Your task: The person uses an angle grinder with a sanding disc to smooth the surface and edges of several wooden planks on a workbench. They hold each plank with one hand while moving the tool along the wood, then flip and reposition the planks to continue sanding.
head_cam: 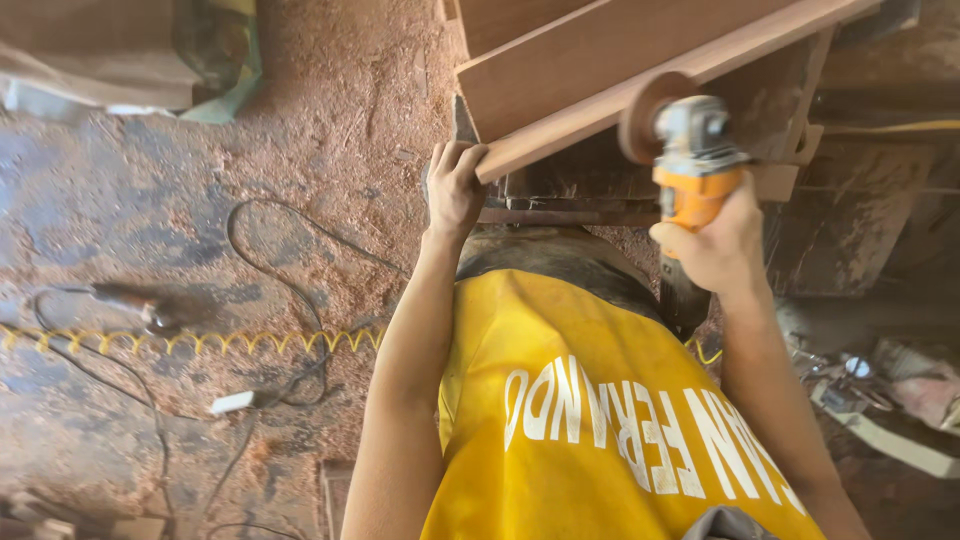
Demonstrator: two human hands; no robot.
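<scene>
My left hand grips the near corner of a long reddish-brown wooden board that slants up to the right. My right hand is wrapped around the orange body of an angle grinder. Its round sanding disc presses against the board's lower edge. I wear a yellow shirt with white lettering, seen below the arms.
Sawdust covers the floor. Black cables and a coiled yellow hose run across it at left, with a white plug block. A workbench frame and scattered clutter stand at right.
</scene>
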